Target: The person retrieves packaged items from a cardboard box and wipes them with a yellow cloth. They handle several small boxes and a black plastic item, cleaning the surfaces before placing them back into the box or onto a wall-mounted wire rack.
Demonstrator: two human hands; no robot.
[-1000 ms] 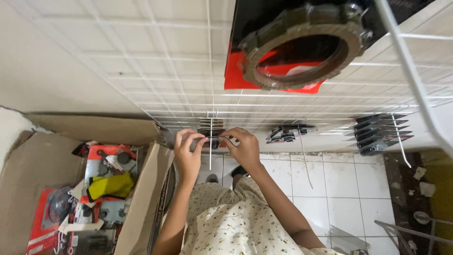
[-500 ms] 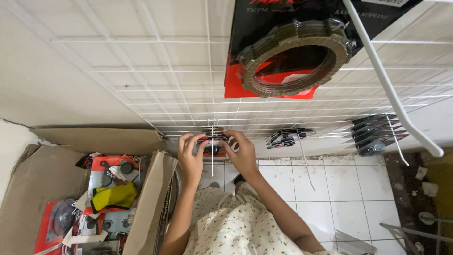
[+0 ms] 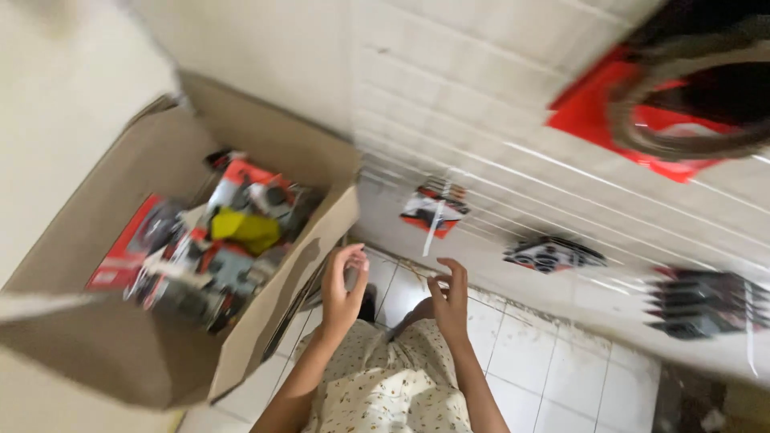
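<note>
Both hands have come away from the small red-and-black packet [image 3: 434, 210], which now hangs by itself on the white wire grid [image 3: 513, 160] against the wall. The view has also swung left and down, so the open cardboard box [image 3: 265, 321] fills much more of the picture, and everything is blurred by the motion.

The left hand [image 3: 343, 290] is raised in front of the body, fingers loosely curled, its grip released and holding nothing. The right hand [image 3: 449, 303] sits just beside it at about the same height, fingers spread and half bent, grip likewise released. Both hover below the hung packet and apart from it; the left one is near the box's front corner.

Judging from this, the hanging step looks finished: the packet sits on its hook, to the left of two darker bundles [image 3: 552, 254] on the same grid, with a large ring-shaped part on a red card [image 3: 642, 120] higher up. The work seems to be between pieces.

The box holds a jumble of more carded parts, red-backed packs and something yellow [image 3: 245, 228]. A next move would probably call for the left hand to reach over the cardboard wall and pick one pack out of the pile without dragging its neighbours along; a free hook on the grid would be needed too, though the blur hides which are bare.
</note>
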